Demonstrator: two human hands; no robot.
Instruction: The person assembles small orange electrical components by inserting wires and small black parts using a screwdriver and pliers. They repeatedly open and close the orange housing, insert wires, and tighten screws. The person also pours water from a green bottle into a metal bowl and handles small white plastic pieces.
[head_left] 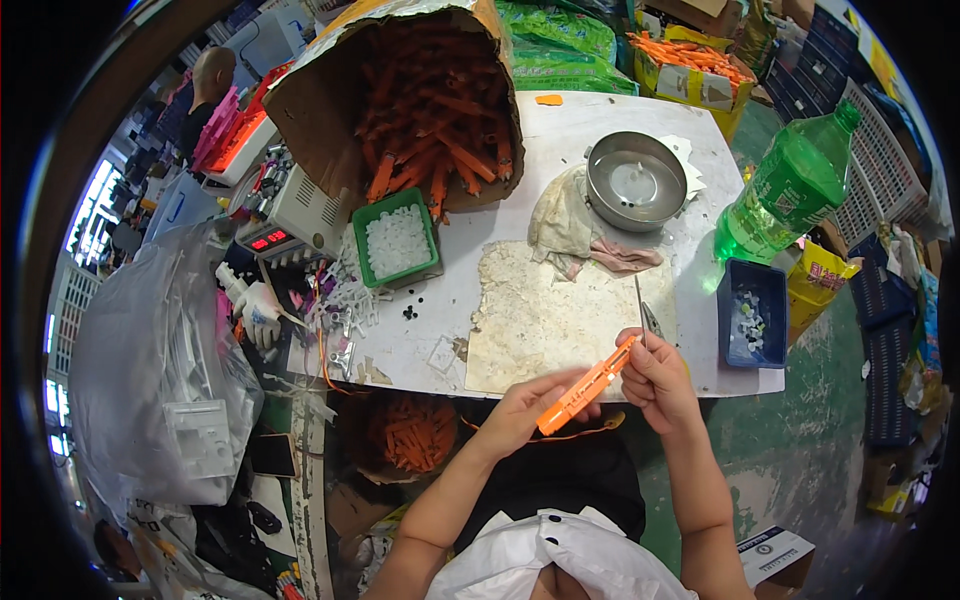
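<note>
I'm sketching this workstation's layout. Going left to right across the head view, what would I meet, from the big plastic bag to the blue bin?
Plastic bag, pale box with a red display, green tray of white pieces, left hand, orange part, right hand, blue bin.

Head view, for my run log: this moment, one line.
left hand: holds orange part | right hand: holds metal tool by the part | green tray: white pieces
</note>
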